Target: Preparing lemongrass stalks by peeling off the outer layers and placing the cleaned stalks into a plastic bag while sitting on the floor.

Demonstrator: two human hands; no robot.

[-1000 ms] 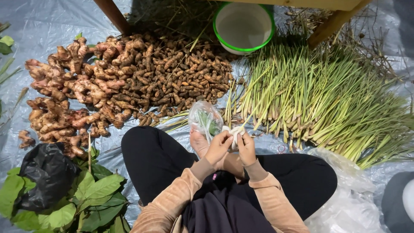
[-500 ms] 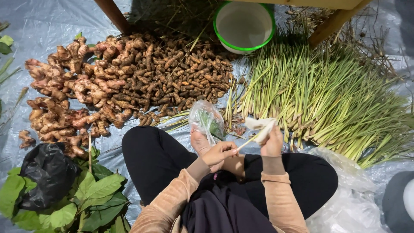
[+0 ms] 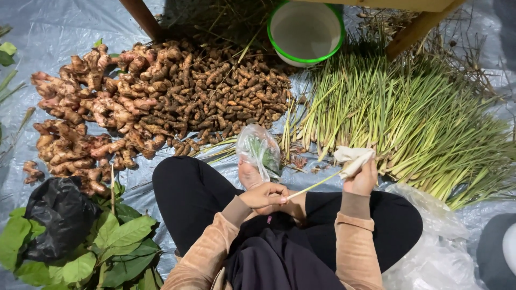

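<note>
Grey plastic sheeting (image 3: 48, 32) covered the ground where I sat. Nearest, a small clear bag (image 3: 259, 150) held green bits by my foot; farther off, a green-rimmed bowl (image 3: 306, 31) stood empty. Between them lay ginger (image 3: 97, 113), turmeric (image 3: 231, 96) and lemongrass (image 3: 398, 118). My left hand (image 3: 266, 196) pinched one thin stalk (image 3: 314, 185); my right hand (image 3: 361, 174) closed on a whitish wad (image 3: 352, 157).
</note>
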